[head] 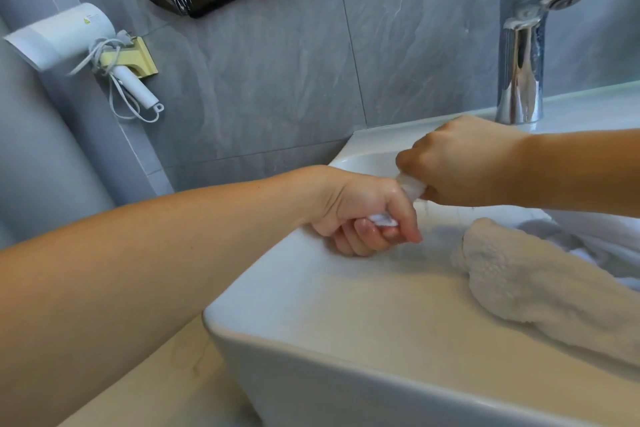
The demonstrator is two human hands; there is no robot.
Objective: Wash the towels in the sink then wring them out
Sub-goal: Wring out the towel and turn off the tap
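White towel (412, 188), twisted into a wet rope, clenched in both hands' curled fingers (367, 239) above glossy sink (311, 288).

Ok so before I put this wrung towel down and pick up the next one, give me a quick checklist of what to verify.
1. Both hands grip the small white towel: ok, left hand and right hand hold it twisted between them.
2. Towel is over the sink, not the counter: ok.
3. Wringing finished: not ok, thin streams of water fall from the towel.
4. Faucet off: ok, no stream shows at the spout.
5. Next towel within reach: ok, the beige towel lies draped in the basin at the right.
6. Basin drained: cannot tell, the bottom is hidden.
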